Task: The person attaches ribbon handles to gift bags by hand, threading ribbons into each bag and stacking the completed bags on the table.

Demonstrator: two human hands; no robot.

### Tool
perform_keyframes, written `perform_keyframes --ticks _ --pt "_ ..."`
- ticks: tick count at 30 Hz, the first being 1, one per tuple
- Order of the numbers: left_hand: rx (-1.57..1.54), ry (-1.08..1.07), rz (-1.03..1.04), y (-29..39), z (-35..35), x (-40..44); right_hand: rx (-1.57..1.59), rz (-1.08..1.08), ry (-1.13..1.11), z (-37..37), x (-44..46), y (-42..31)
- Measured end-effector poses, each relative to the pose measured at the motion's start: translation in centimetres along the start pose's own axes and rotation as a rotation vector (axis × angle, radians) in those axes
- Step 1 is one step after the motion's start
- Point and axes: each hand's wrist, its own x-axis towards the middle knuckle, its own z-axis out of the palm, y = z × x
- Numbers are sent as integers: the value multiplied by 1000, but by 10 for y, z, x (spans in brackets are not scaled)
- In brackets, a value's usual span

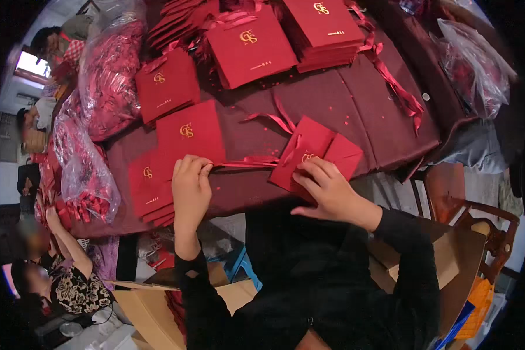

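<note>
My left hand (pixel 192 181) pinches a red ribbon (pixel 245 161), drawn out straight to the left from a red paper gift bag (pixel 284 169). Flat on that bag, near its gold logo, lies my right hand (pixel 324 186), fingers spread and thumb apart. The bag lies tilted on the dark red tablecloth (pixel 245 192), close to the near edge. More ribbon trails from its upper side. Just left of my left hand are flat red bags (pixel 150 181) with gold logos, and another red bag (pixel 189 131) lies above them, partly overlapping.
Stacks of red bags (pixel 251 46) with ribbons stand at the far side. Clear plastic sacks of red ribbon (pixel 108 81) line the left edge. Open cardboard boxes (pixel 151 315) are below, a wooden chair (pixel 490 233) right. Other people (pixel 70 286) sit at the left.
</note>
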Motion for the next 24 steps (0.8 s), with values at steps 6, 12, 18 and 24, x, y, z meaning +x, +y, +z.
perform_keyframes --ticks 6,12,18,24 --pt "-117 49 7 9 -23 -6 -366 -5 -156 -38 -13 -26" --pt "-225 507 -388 -25 -58 -14 41 51 491 -103 51 -20" --pt "3 407 -301 -53 -45 -4 931 231 746 -58 209 -17" --pt "358 121 -321 -27 5 9 1080 716 595 65 331 -12"
